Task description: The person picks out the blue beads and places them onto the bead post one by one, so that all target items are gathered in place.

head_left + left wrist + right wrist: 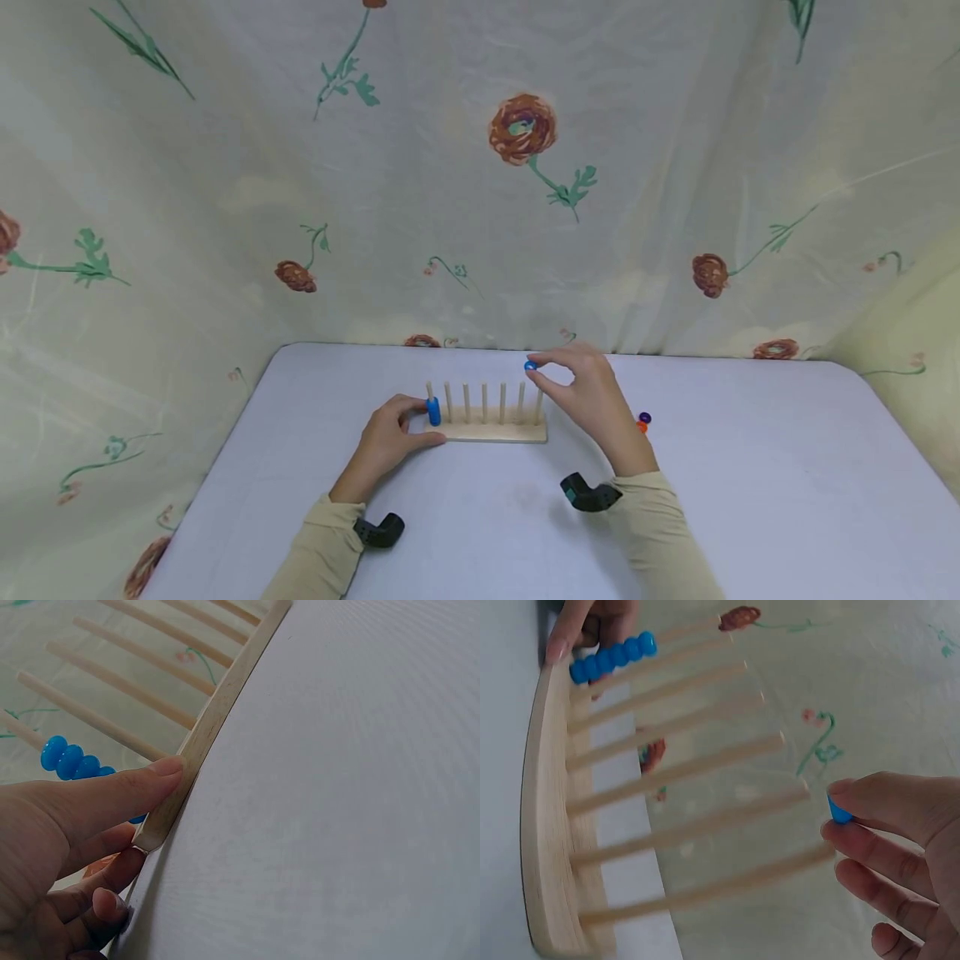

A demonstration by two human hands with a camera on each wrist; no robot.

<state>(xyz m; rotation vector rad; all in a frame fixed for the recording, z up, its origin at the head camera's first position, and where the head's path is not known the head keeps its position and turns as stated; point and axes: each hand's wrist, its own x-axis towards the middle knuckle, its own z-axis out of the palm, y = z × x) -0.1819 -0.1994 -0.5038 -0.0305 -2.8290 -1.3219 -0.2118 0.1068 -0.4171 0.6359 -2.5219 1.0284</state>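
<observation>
A wooden peg rack [491, 432] with several upright pegs stands on the table in the head view. Blue beads [434, 411] are stacked on its leftmost peg, and the other pegs look bare. With the thumb in front and fingers around the end, my left hand [386, 437] grips the left end of the rack's base [202, 735]. My right hand [588, 392] pinches a single blue bead [840, 812] between thumb and index finger. That bead is above the right part of the rack, near the peg tops and off any peg.
Right of the rack, partly behind my right wrist, lie a dark purple bead [645, 417] and an orange bead [642, 427]. A white cloth covers the table [780, 467]. A flowered curtain [465, 192] hangs behind the table's far edge.
</observation>
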